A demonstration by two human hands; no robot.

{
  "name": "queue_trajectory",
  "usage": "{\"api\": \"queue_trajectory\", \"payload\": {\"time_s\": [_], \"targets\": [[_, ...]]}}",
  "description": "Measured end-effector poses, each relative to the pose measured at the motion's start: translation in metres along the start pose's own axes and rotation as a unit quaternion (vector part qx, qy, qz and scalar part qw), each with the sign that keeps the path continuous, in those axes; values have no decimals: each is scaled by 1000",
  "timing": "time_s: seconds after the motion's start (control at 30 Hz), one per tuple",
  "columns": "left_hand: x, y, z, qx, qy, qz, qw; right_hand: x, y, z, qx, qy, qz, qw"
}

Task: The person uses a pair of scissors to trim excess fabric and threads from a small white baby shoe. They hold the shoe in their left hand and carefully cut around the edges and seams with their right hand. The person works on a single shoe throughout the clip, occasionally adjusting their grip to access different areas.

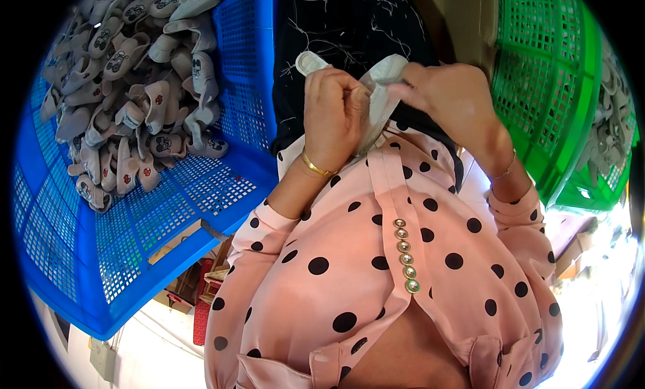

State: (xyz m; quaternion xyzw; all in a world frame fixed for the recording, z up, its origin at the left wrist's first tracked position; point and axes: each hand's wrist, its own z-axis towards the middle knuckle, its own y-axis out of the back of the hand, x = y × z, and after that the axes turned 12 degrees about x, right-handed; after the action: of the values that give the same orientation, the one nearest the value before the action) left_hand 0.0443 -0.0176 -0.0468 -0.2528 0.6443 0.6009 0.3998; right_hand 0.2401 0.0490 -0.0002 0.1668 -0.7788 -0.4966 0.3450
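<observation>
Over my lap I hold a small pale cloth shoe, its toe end pointing away from me. My left hand is closed around it, fingers curled in, and a rounded white end sticks out past the knuckles. I cannot tell whether that end belongs to the same shoe or a second one. My right hand is at the shoe's right edge, fingers bent toward it. Its fingertips are smeared by motion, so their grip does not show clearly.
A blue plastic basket at my left holds a heap of small grey shoes with printed pictures. To my right stands a green basket, with more grey shoes beyond its wall. Loose white threads lie on the dark cloth over my lap.
</observation>
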Motion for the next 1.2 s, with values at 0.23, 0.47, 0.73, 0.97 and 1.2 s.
{"api": "queue_trajectory", "payload": {"time_s": [0.23,0.47,0.73,0.97,1.2], "targets": [[-2,-8,-8,-28,-16,-52,998,1,-19,10,21,-234,272,933],[-4,15,-24,-117,48,-88,988,-6,-44,5,-11,-210,423,882],[-34,25,-4,-9,208,-435,876,16,-41,-24,-73,-197,536,818],[-69,21,-7,112,20,-435,893,31,-17,-38,-82,-228,602,761],[-98,42,-21,213,-236,-336,886,28,-32,-64,-179,-137,661,716]]}}
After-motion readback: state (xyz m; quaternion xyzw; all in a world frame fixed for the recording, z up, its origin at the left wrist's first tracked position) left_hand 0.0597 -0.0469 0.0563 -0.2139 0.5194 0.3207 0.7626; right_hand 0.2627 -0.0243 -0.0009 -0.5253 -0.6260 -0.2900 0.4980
